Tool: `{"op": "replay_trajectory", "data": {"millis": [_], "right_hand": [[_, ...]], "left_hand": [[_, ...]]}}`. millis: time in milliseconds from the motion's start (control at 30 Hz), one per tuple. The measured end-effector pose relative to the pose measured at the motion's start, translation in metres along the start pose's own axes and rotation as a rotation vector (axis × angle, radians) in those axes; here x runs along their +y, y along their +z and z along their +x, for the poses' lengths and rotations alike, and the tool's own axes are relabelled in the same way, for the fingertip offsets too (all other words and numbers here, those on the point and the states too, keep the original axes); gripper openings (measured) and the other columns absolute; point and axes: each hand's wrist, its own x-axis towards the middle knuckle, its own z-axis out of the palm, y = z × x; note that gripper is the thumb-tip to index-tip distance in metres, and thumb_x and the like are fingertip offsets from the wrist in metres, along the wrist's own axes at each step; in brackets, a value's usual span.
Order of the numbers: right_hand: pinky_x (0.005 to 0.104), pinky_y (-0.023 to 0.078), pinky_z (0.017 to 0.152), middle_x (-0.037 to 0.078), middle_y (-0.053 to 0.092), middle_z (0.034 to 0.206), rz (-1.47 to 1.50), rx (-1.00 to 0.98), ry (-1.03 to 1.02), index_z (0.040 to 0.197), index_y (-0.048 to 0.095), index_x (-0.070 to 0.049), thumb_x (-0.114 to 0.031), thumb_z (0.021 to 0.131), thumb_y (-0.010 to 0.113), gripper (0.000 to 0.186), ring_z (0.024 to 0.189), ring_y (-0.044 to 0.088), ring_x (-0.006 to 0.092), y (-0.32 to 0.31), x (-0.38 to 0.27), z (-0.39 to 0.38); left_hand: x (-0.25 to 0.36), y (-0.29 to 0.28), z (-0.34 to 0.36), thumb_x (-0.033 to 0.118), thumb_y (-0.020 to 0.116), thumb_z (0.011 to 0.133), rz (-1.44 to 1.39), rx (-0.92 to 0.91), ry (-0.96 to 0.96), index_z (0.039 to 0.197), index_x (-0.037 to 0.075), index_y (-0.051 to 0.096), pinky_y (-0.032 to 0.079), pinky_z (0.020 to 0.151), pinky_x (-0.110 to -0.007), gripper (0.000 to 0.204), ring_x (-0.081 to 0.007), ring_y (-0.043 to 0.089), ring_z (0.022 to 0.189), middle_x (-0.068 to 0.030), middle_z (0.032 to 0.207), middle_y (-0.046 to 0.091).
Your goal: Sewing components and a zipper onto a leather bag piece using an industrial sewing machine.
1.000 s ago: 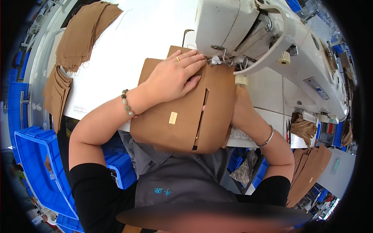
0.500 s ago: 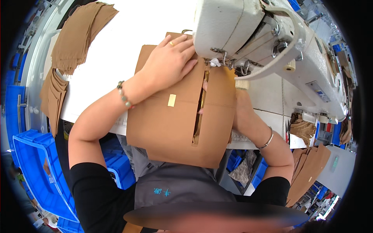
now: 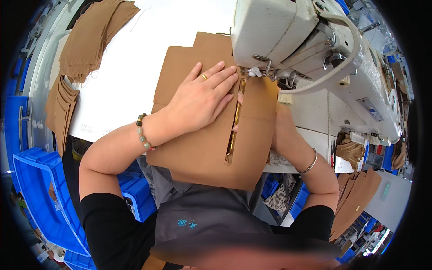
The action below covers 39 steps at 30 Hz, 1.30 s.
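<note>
A brown fabric panel (image 3: 211, 164) lies under the needle end of a white sewing machine (image 3: 274, 36), its near end hanging over the table edge. A long narrow slot runs through it, with a gold-toothed zipper (image 3: 234, 118) showing inside. My left hand (image 3: 201, 100) rests flat on the panel left of the slot, fingers stretched toward the presser foot. My right hand (image 3: 282, 123) reaches beneath the panel from the right. Two of its fingers show through the slot, spaced apart; the rest of them are hidden.
Stacked brown fabric pieces (image 3: 92, 42) lie at the far left, with more folded pieces (image 3: 63, 108) hanging off the edge. Blue plastic bins (image 3: 45, 193) stand lower left. Larger brown panels (image 3: 357, 202) lean at the right. The machine arm takes up the upper right.
The panel has slid a little away from me under the machine. My left hand has drawn back toward me across it, covering the small pale yellow patch. My right hand stays underneath.
</note>
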Motion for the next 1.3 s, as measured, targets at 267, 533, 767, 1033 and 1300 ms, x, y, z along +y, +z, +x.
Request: {"op": "replay_trajectory", "data": {"millis": [267,533,767,1033,1300], "right_hand": [[0.0531,0.036,0.113,0.005,0.069,0.13,0.05,0.01,0.024,0.139,0.06,-0.01,-0.03,0.09,0.062,0.052,0.123,0.062,0.0218,-0.0001,-0.0049,0.002],[0.0509,0.038,0.111,0.007,0.068,0.129,0.107,0.032,0.026,0.131,0.062,-0.008,-0.028,0.092,0.06,0.044,0.123,0.062,0.0216,-0.0019,-0.0047,0.0022],[0.0525,0.038,0.11,0.009,0.067,0.133,0.047,-0.004,-0.007,0.135,0.062,-0.01,-0.028,0.092,0.06,0.046,0.125,0.061,0.0239,-0.0015,-0.0014,-0.0001],[0.0587,0.035,0.111,0.009,0.066,0.136,-0.016,-0.055,-0.02,0.14,0.058,-0.01,-0.033,0.091,0.061,0.054,0.128,0.059,0.0227,-0.0028,0.0012,-0.0014],[0.0592,0.035,0.112,0.007,0.063,0.141,0.201,-0.06,0.081,0.147,0.052,-0.01,-0.036,0.091,0.061,0.063,0.129,0.059,0.021,0.0028,0.0002,-0.0048]], "left_hand": [[-0.0018,-0.0014,-0.0022,0.02,0.059,0.1,-0.067,0.012,0.032,0.143,0.007,0.056,0.035,0.116,-0.062,0.045,-0.0328,0.047,0.143,-0.0112,0.148,0.055],[0.0005,-0.0044,-0.0041,0.017,0.063,0.098,-0.105,-0.009,0.055,0.142,0.007,0.058,0.034,0.115,-0.064,0.045,-0.0336,0.047,0.143,-0.0108,0.147,0.056],[-0.0038,-0.0046,-0.0019,0.016,0.062,0.098,-0.099,-0.003,0.087,0.14,0.006,0.058,0.036,0.114,-0.064,0.044,-0.0335,0.047,0.142,-0.0103,0.145,0.057],[-0.0058,-0.0042,0.0003,0.015,0.063,0.097,-0.108,0.012,0.104,0.138,0.005,0.06,0.036,0.114,-0.063,0.042,-0.0332,0.049,0.14,-0.01,0.144,0.058],[-0.0041,-0.0025,-0.0008,0.016,0.062,0.097,-0.092,0.01,0.099,0.138,0.006,0.061,0.036,0.115,-0.063,0.041,-0.0318,0.048,0.141,-0.0081,0.144,0.058]]}}
